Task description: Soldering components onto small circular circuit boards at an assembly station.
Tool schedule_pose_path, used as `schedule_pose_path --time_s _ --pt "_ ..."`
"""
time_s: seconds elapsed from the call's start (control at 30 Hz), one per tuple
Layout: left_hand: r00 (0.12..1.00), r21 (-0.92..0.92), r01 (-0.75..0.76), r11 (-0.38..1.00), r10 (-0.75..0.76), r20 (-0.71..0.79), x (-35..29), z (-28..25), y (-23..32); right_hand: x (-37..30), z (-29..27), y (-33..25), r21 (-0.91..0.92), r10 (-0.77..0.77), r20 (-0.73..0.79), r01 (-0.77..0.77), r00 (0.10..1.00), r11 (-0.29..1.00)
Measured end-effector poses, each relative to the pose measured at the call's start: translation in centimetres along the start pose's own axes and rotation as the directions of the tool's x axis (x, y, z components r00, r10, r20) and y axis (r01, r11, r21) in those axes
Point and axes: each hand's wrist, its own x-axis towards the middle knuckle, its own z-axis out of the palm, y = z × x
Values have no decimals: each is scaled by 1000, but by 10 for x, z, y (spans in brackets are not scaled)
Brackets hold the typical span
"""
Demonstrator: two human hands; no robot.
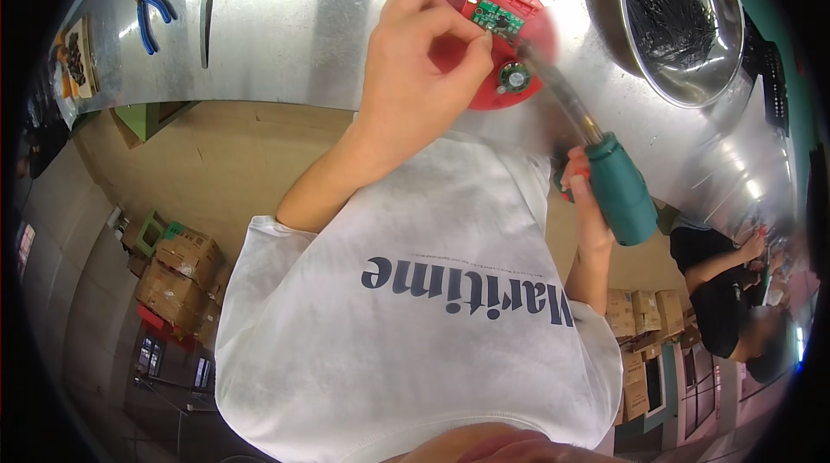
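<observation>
Two bare hands are shown over a metal surface [285,48]. A round red housing [503,55] w/ a green PCB [494,19] is placed at upper ctr., by the surface's near edge. Housing's upper-L rim is touched by the L hand [406,70]; its thumb & index fingers are brought almost together at the PCB's edge, but whether anything thin is pinched can't be told. A green soldering gun [622,191] is gripped by the R hand [588,204], fingers curled round & partly hidden; tip is held at or just beside the PCB, contact unclear. Well apart to L, blue-handled cutters [145,29] & tweezers [207,18] are laid; to R, thin black strands [670,26] are held in a steel bowl [696,87].
</observation>
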Motion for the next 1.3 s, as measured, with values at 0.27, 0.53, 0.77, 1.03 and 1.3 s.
schedule_pose_path --time_s 0.27,0.53,0.77,1.03,1.3 --pt "1000 -6 23 1000 -23 6 1 0 1 -7 -7 11 460 50 5 -47 999 887" --pt "1000 59 4 998 -5 24 2 -2 4 -11 -16 24 513 70 -29 -45 997 857" --pt "999 73 1 997 -4 41 4 -6 5 -17 -22 35 531 48 -72 -3 996 847" --pt "997 128 13 992 -22 72 8 -10 8 -15 -19 39 621 91 -117 1 989 783" --pt "996 274 -71 959 52 77 6 -8 12 -18 -19 50 680 58 -149 60 987 731"
